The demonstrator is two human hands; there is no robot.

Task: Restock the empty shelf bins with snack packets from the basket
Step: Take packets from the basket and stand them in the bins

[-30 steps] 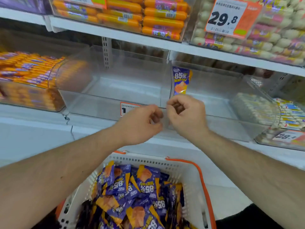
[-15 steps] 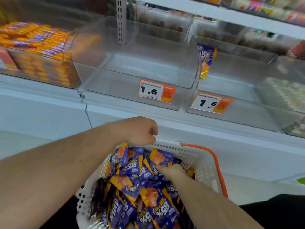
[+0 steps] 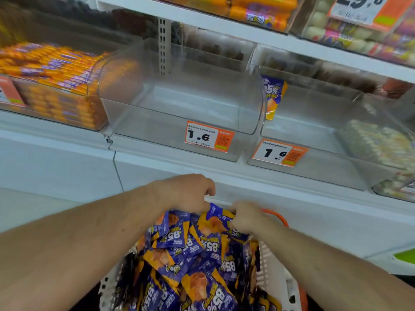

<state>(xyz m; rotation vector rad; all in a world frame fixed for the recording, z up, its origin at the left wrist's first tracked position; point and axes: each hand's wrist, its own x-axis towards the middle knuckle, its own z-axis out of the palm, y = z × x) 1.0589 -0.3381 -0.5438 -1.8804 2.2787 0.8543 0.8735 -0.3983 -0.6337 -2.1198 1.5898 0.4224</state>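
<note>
Up-left of hands: full bin of orange sausage sticks (image 3: 51, 86). Left hand (image 3: 186, 194) over far end of basket (image 3: 272, 274), fingers curled down onto packet pile (image 3: 190, 254); I cannot tell whether it grips any. Straight above: empty clear bin (image 3: 179, 108), tag 1.6. Right hand (image 3: 244, 217) just beside left, pinching purple packet (image 3: 215, 217) at top of pile. Up-right: second bin (image 3: 314, 140), single packet (image 3: 272, 97) upright at its left wall.

My right hand (image 3: 243, 217), buried among the packets half a second ago, now lifts one snack packet (image 3: 215, 218) at the basket's far edge; my left hand (image 3: 190, 194) has come down beside it.
</note>
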